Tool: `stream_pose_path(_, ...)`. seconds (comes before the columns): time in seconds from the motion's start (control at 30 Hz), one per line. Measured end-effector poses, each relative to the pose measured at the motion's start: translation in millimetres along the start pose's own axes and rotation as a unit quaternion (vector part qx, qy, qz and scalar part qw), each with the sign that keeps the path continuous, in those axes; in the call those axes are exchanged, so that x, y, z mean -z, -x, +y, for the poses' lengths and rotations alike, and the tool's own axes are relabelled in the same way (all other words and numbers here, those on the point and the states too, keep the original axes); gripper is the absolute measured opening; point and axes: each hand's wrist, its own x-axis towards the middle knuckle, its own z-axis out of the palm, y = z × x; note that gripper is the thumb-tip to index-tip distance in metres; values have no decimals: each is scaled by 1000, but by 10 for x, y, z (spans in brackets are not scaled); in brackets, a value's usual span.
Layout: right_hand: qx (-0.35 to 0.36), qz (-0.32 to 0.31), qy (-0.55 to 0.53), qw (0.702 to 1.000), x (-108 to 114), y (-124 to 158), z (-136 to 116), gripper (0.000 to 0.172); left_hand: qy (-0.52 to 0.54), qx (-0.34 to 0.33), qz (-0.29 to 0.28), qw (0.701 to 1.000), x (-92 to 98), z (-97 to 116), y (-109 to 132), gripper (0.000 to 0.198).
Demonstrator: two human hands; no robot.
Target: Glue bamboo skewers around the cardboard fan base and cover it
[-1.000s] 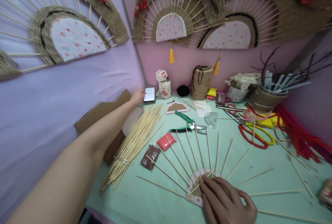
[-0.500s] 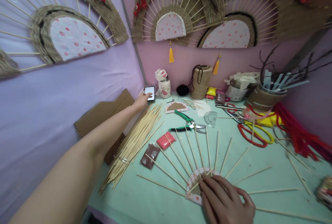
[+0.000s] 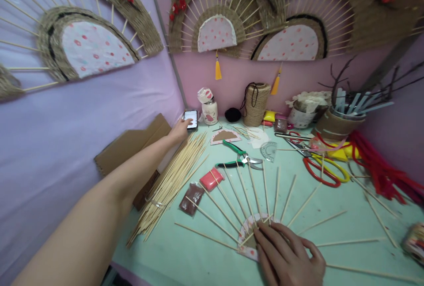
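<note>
My left arm stretches to the back of the table, where my left hand (image 3: 179, 130) is closed at the lower left side of a phone (image 3: 191, 119). One digit lies over its lit screen; the other fingers are partly hidden. My right hand (image 3: 291, 253) rests palm down, fingers stretched out, on a half-round cardboard piece (image 3: 248, 253) with a flowered border. Thin wooden sticks (image 3: 243, 182) fan out from that piece, and short stick bits lie across it by my fingertips. My palm covers its right part.
Left lies a bundle of sticks (image 3: 168, 184) beside cardboard (image 3: 132, 144). Pruning shears (image 3: 243, 160), red (image 3: 212, 179) and brown clay packets (image 3: 192, 199), and a protractor (image 3: 269, 151) lie beyond the fan. Scissors (image 3: 321, 173) are right; a twine spool (image 3: 256, 104) stands behind.
Both hands keep their places on the phone and the half-round piece. The view has shifted very slightly.
</note>
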Motion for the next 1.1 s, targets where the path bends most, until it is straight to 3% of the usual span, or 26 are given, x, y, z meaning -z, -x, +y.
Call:
stream_pose_path(0.1, 31, -19, 9, 999, 28, -16, 25, 22, 3, -3, -3, 1000, -5, 12, 24, 79)
stream_pose_path(0.3, -4, -2, 20, 1000, 5, 10, -1, 23, 7, 0, -4, 1000, -37, 5, 37, 77)
stream_pose_path(0.6, 84, -24, 41, 995, 69, -44, 107, 24, 10, -1, -6, 1000, -48, 4, 40, 75)
stream_pose_path(0.77, -21, -5, -14, 1000, 26, -18, 1, 22, 8, 6, 4, 1000, -18, 0, -4, 72)
stream_pose_path(0.93, -42, 8, -39, 998, -22, -5, -56, 20, 3, 39, 26, 999, 58, -14, -154, 62)
stream_pose_path(1.1, -63, 32, -39, 997, -51, -19, -80, 21, -13, 71, 34, 997, 150, 4, -353, 67)
